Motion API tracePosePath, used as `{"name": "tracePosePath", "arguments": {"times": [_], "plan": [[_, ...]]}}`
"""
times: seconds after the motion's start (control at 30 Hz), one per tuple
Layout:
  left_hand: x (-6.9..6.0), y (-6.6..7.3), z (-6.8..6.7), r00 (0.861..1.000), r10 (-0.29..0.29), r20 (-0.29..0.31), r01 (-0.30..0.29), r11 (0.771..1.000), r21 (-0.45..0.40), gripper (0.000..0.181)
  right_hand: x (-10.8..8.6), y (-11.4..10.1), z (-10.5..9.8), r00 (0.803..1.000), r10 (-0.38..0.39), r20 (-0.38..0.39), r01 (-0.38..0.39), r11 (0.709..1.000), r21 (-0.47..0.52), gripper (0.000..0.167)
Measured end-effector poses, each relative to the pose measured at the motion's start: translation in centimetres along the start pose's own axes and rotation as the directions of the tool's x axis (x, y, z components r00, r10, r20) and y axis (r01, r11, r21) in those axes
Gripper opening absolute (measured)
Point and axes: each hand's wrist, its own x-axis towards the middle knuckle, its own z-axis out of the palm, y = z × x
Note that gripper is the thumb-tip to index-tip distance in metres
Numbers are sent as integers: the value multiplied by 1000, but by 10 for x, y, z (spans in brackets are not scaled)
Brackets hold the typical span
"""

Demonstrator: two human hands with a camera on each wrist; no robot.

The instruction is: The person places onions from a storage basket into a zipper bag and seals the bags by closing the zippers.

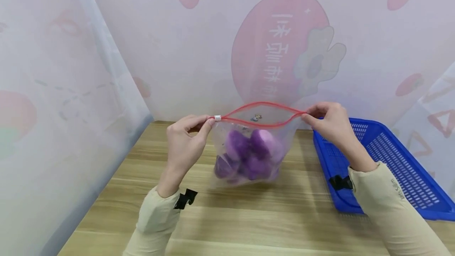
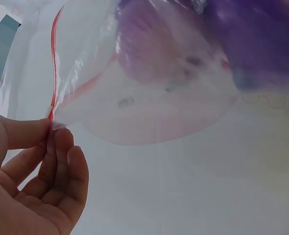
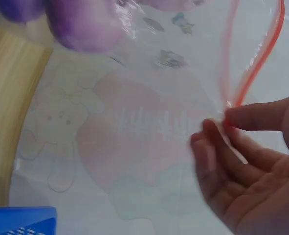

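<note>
A clear slider zip bag [image 1: 261, 175] with a red zip edge hangs between the two hands, its mouth parted. Inside lie several purple and pale-violet roundish pieces [image 1: 258, 143], blurred by the plastic; their exact kind cannot be told. My left hand [image 1: 186, 141] pinches the bag's left top corner, beside the white slider [image 1: 218, 118]. At the opposite top corner, my right hand [image 1: 330, 123] pinches the red edge between thumb and fingers. Both wrist views show the thumb pressed to the fingertips on the plastic, as at the left hand [image 2: 46, 166] and right hand [image 3: 252, 161].
A blue perforated plastic basket [image 1: 401, 161] stands to the right on the wood-grain table [image 1: 249, 216], partly behind the right forearm. Pale printed curtains [image 1: 160, 50] with pink strawberry shapes hang behind the table and along its sides.
</note>
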Motion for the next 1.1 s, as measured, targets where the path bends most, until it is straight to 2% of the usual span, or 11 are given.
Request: {"name": "tracePosePath", "arguments": {"times": [0.07, 0.13, 0.23, 0.3, 0.37, 0.5, 0.57, 0.63, 0.77, 0.97, 1.1], "plan": [[0, 2, 4, 1000, -20, -14, 20, 1000, -16, 6, 1, -6, -2, 999, -11, 44, 14, 999, -49, 17], [-1, 4, 6, 999, -33, -22, 32, 999, -28, 6, -1, -15, -1, 998, -31, 60, 34, 998, -56, 19], [-2, 8, 9, 999, -33, -21, 32, 999, -42, 6, -6, -37, 5, 995, -99, 29, 100, 995, -25, 19], [-2, 11, 9, 999, -26, -21, 25, 999, -48, 6, -10, -55, 12, 984, -178, 4, 178, 984, 0, 17], [-2, 13, 10, 1000, -20, -19, 18, 998, -57, 5, -11, -73, 19, 960, -281, -12, 281, 959, 22, 14], [-3, 16, 12, 1000, -12, -19, 10, 997, -73, 5, -6, -106, 38, 882, -470, 0, 469, 880, 77, 15], [-3, 18, 13, 1000, -5, -19, 4, 997, -77, 5, -1, -117, 48, 848, -530, 28, 525, 845, 102, 18], [-4, 20, 14, 1000, 2, -16, -3, 997, -73, 5, 4, -124, 58, 828, -558, 64, 548, 827, 124, 20], [-4, 21, 16, 1000, 23, -5, -23, 997, -75, 6, 9, -130, 69, 818, -568, 95, 555, 821, 131, 15], [-4, 21, 16, 999, 52, 13, -51, 995, -84, 6, 12, -129, 72, 808, -583, 86, 569, 810, 141, 8], [-5, 20, 17, 998, 61, 25, -59, 994, -89, 7, 12, -128, 71, 811, -578, 93, 565, 814, 133, 8]]}}
